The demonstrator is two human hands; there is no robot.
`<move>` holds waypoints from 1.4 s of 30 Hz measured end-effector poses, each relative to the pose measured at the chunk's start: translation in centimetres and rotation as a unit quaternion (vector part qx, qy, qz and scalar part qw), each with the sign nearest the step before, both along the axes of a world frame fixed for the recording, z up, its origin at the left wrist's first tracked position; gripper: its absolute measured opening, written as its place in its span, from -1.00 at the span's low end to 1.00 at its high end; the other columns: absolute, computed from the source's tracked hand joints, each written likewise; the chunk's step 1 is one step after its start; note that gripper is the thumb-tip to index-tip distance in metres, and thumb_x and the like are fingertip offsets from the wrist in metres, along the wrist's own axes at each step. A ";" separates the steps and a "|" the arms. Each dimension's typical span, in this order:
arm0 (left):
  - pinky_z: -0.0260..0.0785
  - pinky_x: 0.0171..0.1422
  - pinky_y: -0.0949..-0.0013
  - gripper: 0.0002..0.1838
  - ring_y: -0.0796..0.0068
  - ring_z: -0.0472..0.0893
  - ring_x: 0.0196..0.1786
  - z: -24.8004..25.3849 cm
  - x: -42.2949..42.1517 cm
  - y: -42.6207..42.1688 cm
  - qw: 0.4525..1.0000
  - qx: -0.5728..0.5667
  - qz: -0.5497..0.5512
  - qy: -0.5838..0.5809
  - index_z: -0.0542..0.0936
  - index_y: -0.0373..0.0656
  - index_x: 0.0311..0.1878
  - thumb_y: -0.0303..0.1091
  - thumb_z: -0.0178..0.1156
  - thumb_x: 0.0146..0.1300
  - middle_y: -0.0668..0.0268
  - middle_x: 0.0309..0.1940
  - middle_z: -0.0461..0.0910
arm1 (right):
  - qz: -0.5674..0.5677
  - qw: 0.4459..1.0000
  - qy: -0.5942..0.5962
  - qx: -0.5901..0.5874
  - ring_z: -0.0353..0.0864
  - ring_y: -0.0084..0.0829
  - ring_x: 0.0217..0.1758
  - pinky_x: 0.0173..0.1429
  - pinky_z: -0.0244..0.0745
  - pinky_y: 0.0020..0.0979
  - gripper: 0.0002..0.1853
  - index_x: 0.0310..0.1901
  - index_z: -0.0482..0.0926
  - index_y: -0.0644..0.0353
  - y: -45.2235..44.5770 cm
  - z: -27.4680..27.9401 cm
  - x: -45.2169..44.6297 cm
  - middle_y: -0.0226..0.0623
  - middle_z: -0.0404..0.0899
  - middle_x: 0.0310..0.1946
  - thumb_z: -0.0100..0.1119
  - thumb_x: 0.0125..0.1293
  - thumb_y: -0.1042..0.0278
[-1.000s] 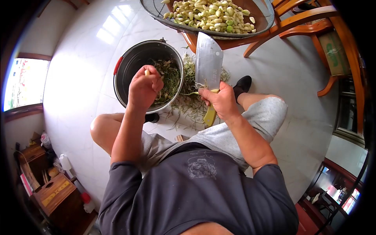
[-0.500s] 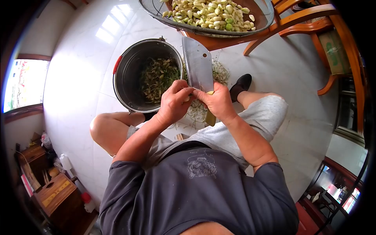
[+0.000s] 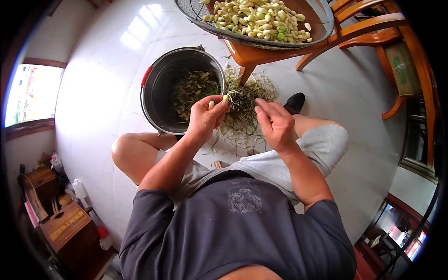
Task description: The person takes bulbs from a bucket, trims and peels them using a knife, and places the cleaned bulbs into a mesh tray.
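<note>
your left hand (image 3: 205, 116), eleven o'clock: fingertips pinching a pale bulb (image 3: 226, 98), apparently to keep it exposed; right hand (image 3: 278, 125), two o'clock: half-curled, grip unclear.

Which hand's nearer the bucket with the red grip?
Left. The left hand overlaps the lower-right rim of the bucket in view; contact can't be told. The right hand is farther right, apart from it, beyond part of the trimmings.
</note>
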State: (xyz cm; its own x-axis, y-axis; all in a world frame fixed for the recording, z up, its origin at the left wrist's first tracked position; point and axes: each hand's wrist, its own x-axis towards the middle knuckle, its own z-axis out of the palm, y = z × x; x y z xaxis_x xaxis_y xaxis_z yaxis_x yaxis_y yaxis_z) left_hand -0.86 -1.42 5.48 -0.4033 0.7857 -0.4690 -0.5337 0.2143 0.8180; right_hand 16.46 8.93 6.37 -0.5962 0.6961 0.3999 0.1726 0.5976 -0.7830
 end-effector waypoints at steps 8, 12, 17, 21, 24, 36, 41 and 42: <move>-0.03 -0.65 0.56 -0.90 0.72 0.21 -0.72 -2.3 -0.6 0.4 0.998 0.039 0.020 -0.044 0.49 -0.25 -0.31 -0.47 0.22 0.24 0.47 -0.70 0.34 | 0.072 0.986 -0.113 0.103 0.55 -0.23 -0.35 -0.26 0.49 -0.29 -0.58 -0.05 0.58 0.19 -0.1 -0.5 0.6 -0.27 0.50 -0.44 0.29 -0.06 0.51; 0.00 -0.64 0.57 -0.89 0.72 0.23 -0.70 -2.2 -0.4 0.4 0.998 0.052 0.017 -0.037 0.49 -0.25 -0.31 -0.46 0.23 0.24 0.47 -0.66 0.37 | 0.071 0.983 -0.133 0.101 0.54 -0.23 -0.35 -0.26 0.48 -0.28 -0.59 -0.05 0.57 0.19 0.1 -0.8 0.8 -0.27 0.49 -0.44 0.28 -0.04 0.49; 0.04 -0.62 0.58 -0.89 0.73 0.26 -0.68 -2.1 -0.3 0.5 0.999 0.046 0.007 -0.015 0.50 -0.25 -0.30 -0.45 0.23 0.25 0.47 -0.64 0.40 | 0.073 0.982 -0.146 0.095 0.54 -0.23 -0.34 -0.26 0.48 -0.28 -0.59 -0.04 0.56 0.20 0.2 -1.1 1.0 -0.27 0.49 -0.44 0.28 -0.02 0.49; 0.05 -0.62 0.59 -0.89 0.74 0.27 -0.67 -2.6 -0.4 0.4 0.999 0.048 -0.003 -0.016 0.51 -0.25 -0.28 -0.44 0.22 0.26 0.47 -0.63 0.41 | 0.073 0.981 -0.153 0.095 0.54 -0.22 -0.34 -0.26 0.47 -0.28 -0.60 -0.05 0.56 0.20 0.1 -1.1 1.0 -0.27 0.48 -0.44 0.28 -0.01 0.49; 0.05 -0.62 0.59 -0.89 0.75 0.27 -0.67 -2.8 -0.5 0.3 0.999 0.045 -0.018 -0.002 0.52 -0.26 -0.25 -0.43 0.22 0.26 0.46 -0.63 0.42 | 0.073 0.980 -0.161 0.094 0.54 -0.21 -0.35 -0.27 0.47 -0.27 -0.62 -0.07 0.56 0.20 -0.1 -1.0 1.1 -0.26 0.48 -0.45 0.27 0.00 0.49; 0.05 -0.59 0.65 -0.84 0.77 0.23 -0.64 -1.7 -1.7 0.6 0.996 0.069 -0.025 -0.043 0.51 -0.25 -0.12 -0.42 0.20 0.29 0.48 -0.57 0.39 | -0.046 0.977 -0.205 -0.044 0.58 -0.07 -0.38 -0.30 0.49 -0.18 -0.82 -0.22 0.66 0.18 1.4 -3.3 2.4 -0.09 0.57 -0.46 0.18 0.19 0.32; 0.07 -0.58 0.67 -0.81 0.77 0.26 -0.59 -1.9 -2.1 0.7 0.988 0.125 -0.011 -0.092 0.47 -0.22 -0.06 -0.43 0.19 0.30 0.48 -0.52 0.40 | -0.030 0.978 -0.170 -0.118 0.57 -0.09 -0.41 -0.33 0.45 -0.23 -0.81 -0.22 0.65 0.23 1.1 -1.9 1.6 -0.07 0.55 -0.49 0.20 0.21 0.33; 0.08 -0.58 0.67 -0.81 0.77 0.27 -0.59 -1.7 -2.0 0.7 0.988 0.119 -0.006 -0.094 0.47 -0.22 -0.06 -0.43 0.19 0.29 0.47 -0.50 0.41 | -0.029 0.980 -0.159 -0.118 0.57 -0.10 -0.42 -0.33 0.45 -0.24 -0.81 -0.22 0.65 0.24 1.0 -1.7 1.5 -0.07 0.55 -0.50 0.20 0.21 0.33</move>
